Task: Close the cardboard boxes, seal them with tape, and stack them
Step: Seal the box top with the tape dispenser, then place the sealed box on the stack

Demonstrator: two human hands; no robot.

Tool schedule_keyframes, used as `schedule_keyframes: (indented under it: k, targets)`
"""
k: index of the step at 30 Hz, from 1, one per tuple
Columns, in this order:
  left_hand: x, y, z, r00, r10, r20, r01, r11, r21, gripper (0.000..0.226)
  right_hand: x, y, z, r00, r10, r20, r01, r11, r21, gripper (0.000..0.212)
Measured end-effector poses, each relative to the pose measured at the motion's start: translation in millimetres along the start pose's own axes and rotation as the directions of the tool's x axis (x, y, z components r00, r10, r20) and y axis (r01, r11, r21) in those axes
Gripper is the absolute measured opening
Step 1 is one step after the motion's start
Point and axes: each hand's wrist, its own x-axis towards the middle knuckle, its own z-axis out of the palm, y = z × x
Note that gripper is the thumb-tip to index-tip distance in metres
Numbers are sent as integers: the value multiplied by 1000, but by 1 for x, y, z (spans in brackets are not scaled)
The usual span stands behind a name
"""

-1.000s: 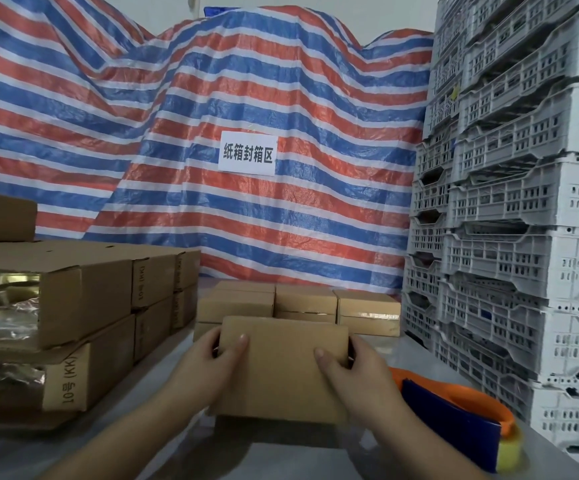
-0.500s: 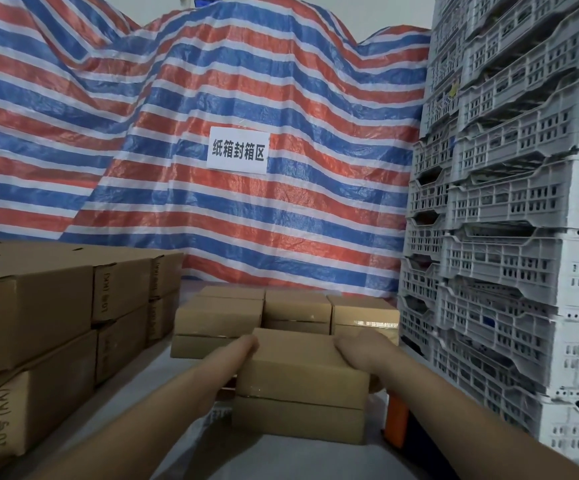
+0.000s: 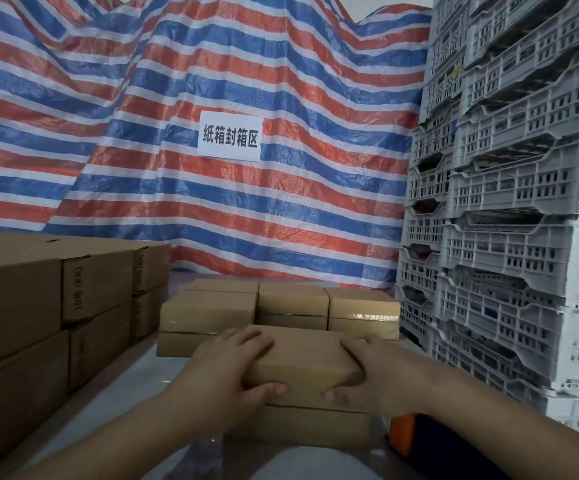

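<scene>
A closed brown cardboard box (image 3: 307, 367) lies on top of another box (image 3: 302, 426) in front of me. My left hand (image 3: 225, 367) grips its left end, fingers over the top and thumb on the front face. My right hand (image 3: 373, 370) grips its right end the same way. Behind it stand several sealed boxes (image 3: 293, 303) in low stacks, one with shiny tape (image 3: 367, 317) along its edge. An orange and blue tape dispenser (image 3: 404, 433) sits at the lower right, partly behind my right forearm.
Larger cardboard cartons (image 3: 56, 306) are stacked two high along the left. Tall stacks of grey plastic crates (image 3: 509, 237) fill the right side. A striped red, blue and white tarp (image 3: 212, 81) with a white paper sign (image 3: 230, 136) hangs behind. The tabletop (image 3: 122, 386) is grey.
The box went from held up in front of me to lying on the lower box. My hands slid from its far end to its two near corners.
</scene>
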Motion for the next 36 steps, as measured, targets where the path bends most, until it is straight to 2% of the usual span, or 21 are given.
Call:
schedule_keyframes:
  k: [3,8,15,24,31,34,36]
  targets:
    - [18,7,0,1000,-8,9,6,991,137,77,10,5,-5,1000,-1,-25,0,998,-56,70]
    - [59,10,11,1000,29,-7,-26,965,260,76,46,20,-15,997,66,49,-61,994,-93,71]
    - [114,-11,25,998,-58,30,42,923,383,74,115,27,-18,986,140,86,-122,974,-192,66]
    - [153,-34,38,988,-148,39,115,885,451,69,174,31,-8,984,175,-36,-178,946,-270,58]
    - [160,-35,46,974,-226,3,198,864,463,72,182,36,-1,981,137,-135,-173,934,-312,57]
    - [152,-29,40,979,-202,-37,195,859,473,76,170,32,-1,977,125,-171,-177,926,-333,60]
    - [140,-19,27,987,-154,-44,157,871,465,68,158,27,-5,963,70,-260,-161,924,-346,52]
